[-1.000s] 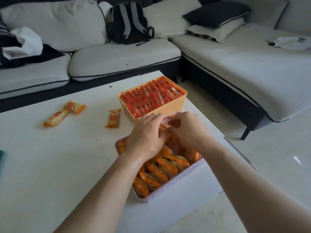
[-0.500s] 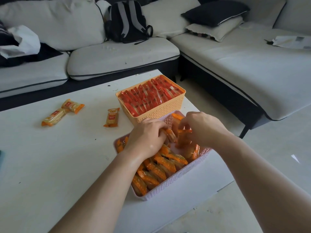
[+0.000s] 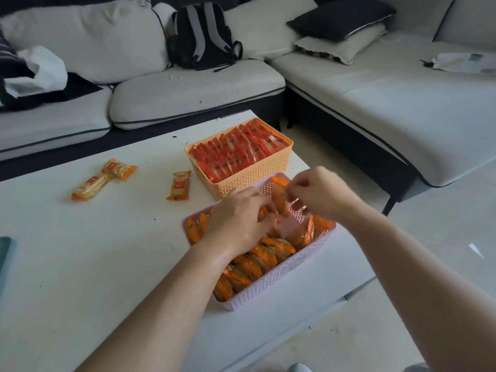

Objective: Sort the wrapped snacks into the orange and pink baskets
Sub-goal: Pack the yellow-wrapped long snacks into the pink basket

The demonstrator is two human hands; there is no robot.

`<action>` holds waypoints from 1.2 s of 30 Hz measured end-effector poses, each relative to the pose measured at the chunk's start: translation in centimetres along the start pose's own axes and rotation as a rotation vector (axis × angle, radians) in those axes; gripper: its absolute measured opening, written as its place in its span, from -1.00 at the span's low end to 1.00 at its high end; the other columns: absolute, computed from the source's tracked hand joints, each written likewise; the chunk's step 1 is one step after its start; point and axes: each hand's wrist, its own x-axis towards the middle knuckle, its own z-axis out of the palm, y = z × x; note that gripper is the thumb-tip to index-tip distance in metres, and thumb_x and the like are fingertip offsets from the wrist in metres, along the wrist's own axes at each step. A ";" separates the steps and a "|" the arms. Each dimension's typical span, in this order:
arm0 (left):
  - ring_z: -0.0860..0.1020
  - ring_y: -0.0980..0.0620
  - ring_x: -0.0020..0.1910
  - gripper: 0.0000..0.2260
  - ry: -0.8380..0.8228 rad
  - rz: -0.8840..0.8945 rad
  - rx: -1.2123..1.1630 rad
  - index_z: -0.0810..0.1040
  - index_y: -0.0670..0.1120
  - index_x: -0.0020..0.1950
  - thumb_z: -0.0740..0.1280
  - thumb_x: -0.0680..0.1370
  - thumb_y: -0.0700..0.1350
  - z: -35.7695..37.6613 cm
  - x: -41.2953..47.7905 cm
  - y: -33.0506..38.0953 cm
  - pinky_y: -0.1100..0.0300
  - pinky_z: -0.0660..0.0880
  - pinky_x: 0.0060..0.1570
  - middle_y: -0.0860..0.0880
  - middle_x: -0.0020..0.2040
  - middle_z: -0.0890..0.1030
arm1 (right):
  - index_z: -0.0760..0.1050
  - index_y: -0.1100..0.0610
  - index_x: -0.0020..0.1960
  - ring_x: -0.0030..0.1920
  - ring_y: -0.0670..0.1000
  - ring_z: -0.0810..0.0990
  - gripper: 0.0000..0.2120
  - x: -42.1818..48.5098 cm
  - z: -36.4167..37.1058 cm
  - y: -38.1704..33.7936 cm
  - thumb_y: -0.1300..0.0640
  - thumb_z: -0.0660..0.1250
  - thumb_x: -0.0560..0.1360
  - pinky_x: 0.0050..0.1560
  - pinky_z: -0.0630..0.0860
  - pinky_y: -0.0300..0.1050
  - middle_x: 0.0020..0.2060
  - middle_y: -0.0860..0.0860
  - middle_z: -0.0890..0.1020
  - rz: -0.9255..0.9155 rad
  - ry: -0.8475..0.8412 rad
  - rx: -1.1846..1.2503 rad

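The pink basket [image 3: 281, 280] sits at the near right of the white table [image 3: 80, 251], packed with several orange-wrapped snacks [image 3: 264, 253]. Behind it the orange basket [image 3: 257, 174] holds rows of red-wrapped snacks [image 3: 236, 154]. Both hands are over the far end of the pink basket. My left hand [image 3: 239, 218] presses its fingers among the orange snacks there. My right hand [image 3: 319, 191] pinches the top of an upright orange-wrapped snack [image 3: 280, 196]. Three orange-wrapped snacks lie loose on the table: one [image 3: 179, 185] left of the orange basket, two more [image 3: 102, 178] farther left.
A grey corner sofa [image 3: 375, 103] wraps the far and right sides, with a black backpack [image 3: 201, 36], cushions and papers on it. A teal object [image 3: 6, 253] pokes in at the table's left edge. The table's right edge runs just past the baskets, with floor beyond.
My hands have drawn apart over the pink basket's far end. The right hand rose slightly, lifting one orange snack upright, and a gap has appeared among the snacks beneath.
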 end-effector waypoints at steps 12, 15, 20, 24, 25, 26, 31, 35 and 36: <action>0.41 0.06 0.22 -0.84 -0.028 -0.047 0.077 0.66 0.14 0.12 0.32 0.63 0.10 -0.2 0.0 0.9 0.17 0.39 -0.03 0.14 0.18 0.55 | 0.63 0.04 0.29 -0.02 -0.04 0.67 -0.71 -2.3 -1.2 1.8 0.21 0.35 0.59 0.03 0.68 -0.14 0.03 -0.01 0.69 -0.185 -0.148 -0.590; 0.41 0.07 0.23 -0.85 -0.035 -0.075 0.076 0.66 0.15 0.10 0.33 0.63 0.11 -0.2 0.0 1.1 0.16 0.42 -0.02 0.15 0.18 0.54 | 0.66 0.04 0.15 -0.10 -0.04 0.66 -0.82 -2.1 -1.7 1.5 0.18 0.34 0.60 -0.04 0.69 -0.09 -0.08 -0.03 0.67 -0.170 -0.056 -0.539; 0.40 0.08 0.25 -0.85 -0.051 -0.097 0.074 0.66 0.14 0.10 0.33 0.63 0.11 -0.1 0.2 1.0 0.14 0.48 0.06 0.16 0.20 0.52 | 0.61 0.01 0.16 0.04 0.00 0.58 -0.79 -1.5 -2.4 1.7 0.25 0.37 0.58 -0.02 0.67 -0.09 0.05 -0.01 0.58 -0.182 0.097 -0.331; 0.40 0.07 0.25 -0.87 -0.056 -0.102 0.064 0.65 0.15 0.09 0.33 0.63 0.11 -0.1 0.2 0.9 0.17 0.43 0.04 0.16 0.21 0.52 | 0.58 0.07 0.20 0.01 0.01 0.64 -0.81 -1.4 -2.4 1.9 0.23 0.33 0.62 -0.06 0.66 -0.16 0.10 0.01 0.64 -0.153 0.073 -0.258; 0.39 0.07 0.26 -0.87 -0.056 -0.104 0.059 0.65 0.15 0.08 0.34 0.63 0.11 -0.1 0.3 0.9 0.16 0.43 0.05 0.16 0.21 0.51 | 0.57 0.08 0.18 -0.05 0.00 0.67 -0.84 -1.4 -2.5 1.7 0.21 0.33 0.62 -0.12 0.65 -0.19 0.06 0.02 0.65 -0.121 0.068 -0.203; 0.39 0.07 0.26 -0.88 -0.055 -0.106 0.051 0.65 0.15 0.08 0.34 0.63 0.10 -0.1 0.3 0.8 0.15 0.43 0.06 0.16 0.21 0.51 | 0.57 0.10 0.15 -0.14 0.00 0.71 -0.88 -1.4 -2.5 1.6 0.20 0.34 0.62 -0.19 0.66 -0.19 0.00 0.03 0.67 -0.069 0.064 -0.122; 0.40 0.05 0.25 -0.83 -0.047 -0.086 0.047 0.66 0.11 0.12 0.33 0.63 0.10 -0.1 0.2 0.8 0.13 0.45 0.09 0.13 0.22 0.54 | 0.64 0.24 -0.09 -0.32 0.05 0.76 -0.78 -0.8 -1.3 0.6 0.10 0.36 0.62 -0.12 0.73 0.01 -0.31 0.10 0.74 0.219 -0.012 0.181; 0.40 0.05 0.24 -0.83 -0.024 -0.061 0.023 0.59 0.09 0.17 0.34 0.61 0.06 -0.2 0.2 0.8 0.13 0.44 0.08 0.12 0.22 0.53 | 0.64 0.24 -0.13 -0.22 0.10 0.75 -0.69 -0.7 0.9 -0.3 0.11 0.21 0.62 -0.06 0.70 0.01 -0.24 0.15 0.74 0.225 -0.055 -0.006; 0.39 0.05 0.25 -0.79 -0.013 -0.044 0.018 0.54 0.08 0.23 0.35 0.60 0.03 -0.3 0.2 0.9 0.12 0.45 0.07 0.13 0.24 0.53 | 0.63 0.22 -0.14 -0.19 0.10 0.75 -0.69 -0.6 1.4 -0.4 0.13 0.19 0.61 -0.06 0.69 0.00 -0.22 0.15 0.74 0.210 -0.082 -0.040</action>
